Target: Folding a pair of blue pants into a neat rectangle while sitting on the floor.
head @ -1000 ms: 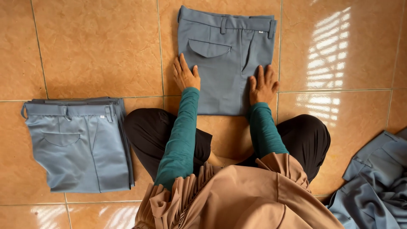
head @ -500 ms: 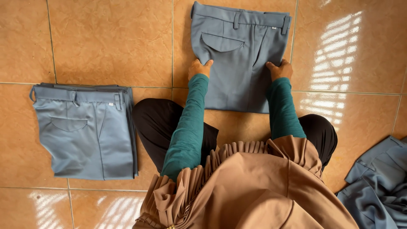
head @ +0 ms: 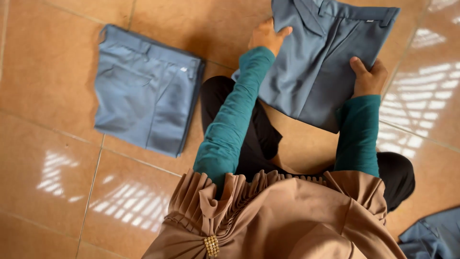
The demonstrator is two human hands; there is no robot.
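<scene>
A folded pair of grey-blue trousers (head: 321, 62) is lifted off the tiled floor in front of me, tilted to the left. My left hand (head: 267, 36) grips its left edge near the pocket. My right hand (head: 368, 76) grips its right edge, thumb on top. Both arms wear teal sleeves. A second folded stack of grey-blue trousers (head: 143, 91) lies flat on the floor to my left, apart from both hands.
Orange-brown floor tiles (head: 57, 168) with sunlight patches lie all around. More grey-blue cloth (head: 433, 235) lies crumpled at the lower right corner. My black-clad knees and brown pleated garment fill the lower middle.
My hands went from pressing flat on the trousers to gripping both side edges and lifting them. The view has swung so that the folded stack at left sits closer.
</scene>
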